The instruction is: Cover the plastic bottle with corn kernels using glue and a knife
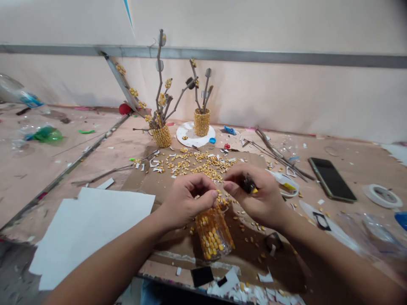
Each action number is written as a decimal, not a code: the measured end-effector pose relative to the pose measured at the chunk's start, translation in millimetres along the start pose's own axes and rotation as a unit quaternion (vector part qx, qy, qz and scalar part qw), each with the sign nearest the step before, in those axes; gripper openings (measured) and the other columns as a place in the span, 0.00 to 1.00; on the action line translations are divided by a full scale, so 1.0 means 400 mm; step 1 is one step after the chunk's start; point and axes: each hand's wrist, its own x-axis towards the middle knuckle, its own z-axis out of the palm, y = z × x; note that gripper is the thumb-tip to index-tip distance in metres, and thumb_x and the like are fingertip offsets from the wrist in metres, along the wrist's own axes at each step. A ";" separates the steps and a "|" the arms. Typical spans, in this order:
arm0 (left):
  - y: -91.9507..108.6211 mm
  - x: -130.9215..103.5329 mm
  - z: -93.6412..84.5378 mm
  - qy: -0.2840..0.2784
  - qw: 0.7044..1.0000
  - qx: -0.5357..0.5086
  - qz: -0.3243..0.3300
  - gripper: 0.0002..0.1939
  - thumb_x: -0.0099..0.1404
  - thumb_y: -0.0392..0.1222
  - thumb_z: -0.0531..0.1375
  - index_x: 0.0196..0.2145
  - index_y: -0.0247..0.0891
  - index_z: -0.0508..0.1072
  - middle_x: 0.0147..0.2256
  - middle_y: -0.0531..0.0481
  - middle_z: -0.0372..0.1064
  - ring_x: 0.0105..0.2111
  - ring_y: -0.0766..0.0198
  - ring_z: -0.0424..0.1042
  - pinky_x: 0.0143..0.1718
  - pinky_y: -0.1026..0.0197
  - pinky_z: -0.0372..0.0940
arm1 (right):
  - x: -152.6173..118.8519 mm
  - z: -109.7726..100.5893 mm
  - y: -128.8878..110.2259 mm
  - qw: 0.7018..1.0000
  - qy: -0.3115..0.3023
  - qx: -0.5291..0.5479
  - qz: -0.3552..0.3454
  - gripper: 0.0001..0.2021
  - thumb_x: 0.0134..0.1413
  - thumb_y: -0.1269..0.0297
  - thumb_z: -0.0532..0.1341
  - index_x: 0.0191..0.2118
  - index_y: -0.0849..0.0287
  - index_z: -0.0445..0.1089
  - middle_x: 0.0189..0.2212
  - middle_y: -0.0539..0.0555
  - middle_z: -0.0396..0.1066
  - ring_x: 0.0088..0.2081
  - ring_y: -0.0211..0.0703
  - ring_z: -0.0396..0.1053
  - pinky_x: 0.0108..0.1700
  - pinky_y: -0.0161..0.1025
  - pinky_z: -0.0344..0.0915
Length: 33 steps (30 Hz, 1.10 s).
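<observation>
A clear plastic container (213, 237) partly covered with rows of yellow corn kernels stands tilted below my hands. My left hand (187, 199) is closed in a pinch at its upper end; whatever lies between the fingertips is too small to make out. Just to the right, my right hand (257, 195) curls around a dark object (249, 184) with a yellowish tip, mostly hidden by the fingers. Thumb and forefinger come close to the left fingertips. Loose corn kernels (206, 165) lie scattered behind the hands on a cardboard sheet (143, 182).
Behind stand two kernel-covered pots, one left (161, 136) and one right (202, 123), holding twigs. Around are white sheets (95, 228), a phone (332, 178), a tape roll (382, 195), loose twigs (276, 152) and paper scraps (229, 284) by the front edge.
</observation>
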 end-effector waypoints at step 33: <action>0.006 0.061 -0.115 -0.256 0.918 0.286 -0.102 0.25 0.55 0.42 0.75 0.49 0.40 0.76 0.41 0.51 0.73 0.43 0.54 0.73 0.42 0.58 0.63 | -0.019 -0.018 -0.052 0.911 -0.411 -0.037 0.032 0.11 0.51 0.80 0.65 0.34 0.55 0.75 0.29 0.49 0.78 0.29 0.40 0.72 0.33 0.37 0.62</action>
